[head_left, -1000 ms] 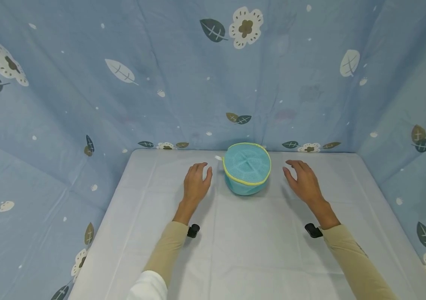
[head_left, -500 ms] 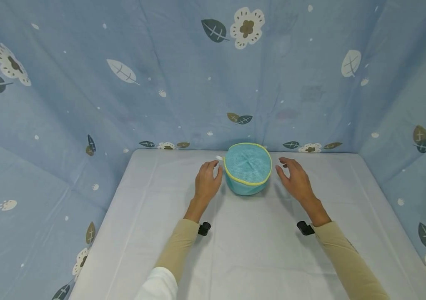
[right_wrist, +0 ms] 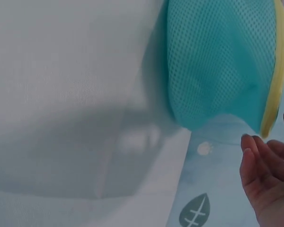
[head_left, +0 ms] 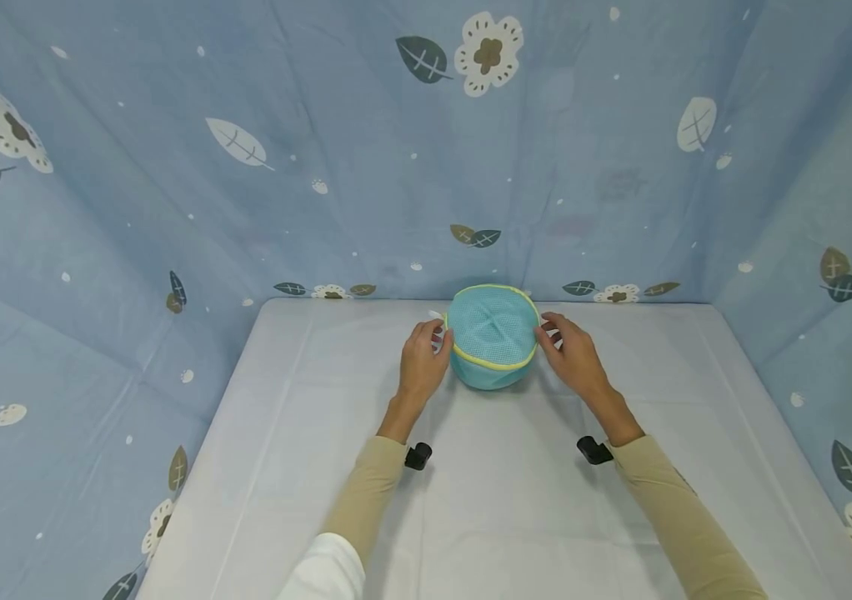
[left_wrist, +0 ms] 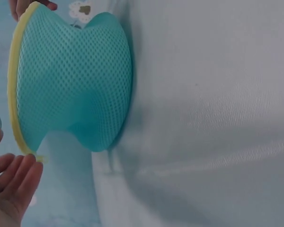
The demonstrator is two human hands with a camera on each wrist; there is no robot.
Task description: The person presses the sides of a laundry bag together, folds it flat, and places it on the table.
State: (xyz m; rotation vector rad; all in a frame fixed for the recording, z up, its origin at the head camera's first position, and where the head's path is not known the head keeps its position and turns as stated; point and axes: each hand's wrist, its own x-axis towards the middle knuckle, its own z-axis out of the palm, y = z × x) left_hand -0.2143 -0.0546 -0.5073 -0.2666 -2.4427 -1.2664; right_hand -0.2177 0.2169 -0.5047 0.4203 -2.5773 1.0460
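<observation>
A turquoise mesh laundry bag with yellow trim stands upright like a drum near the table's back edge. Its sides look pinched inward in the left wrist view. My left hand is at the bag's left side, fingertips right at the yellow rim and the thumb apart from them. On the opposite side, my right hand has its fingertips close against the rim, thumb also apart. Neither hand has closed round the bag. A small white tab sticks out beside the left fingers.
The bag stands on a table covered with a pale cloth. A blue curtain with flowers and leaves hangs behind the table and along both sides. Small black wrist devices sit at both sleeve cuffs.
Both hands have moved inward from either side, from apart to right at the bag's rim. The bag has stayed in place.
</observation>
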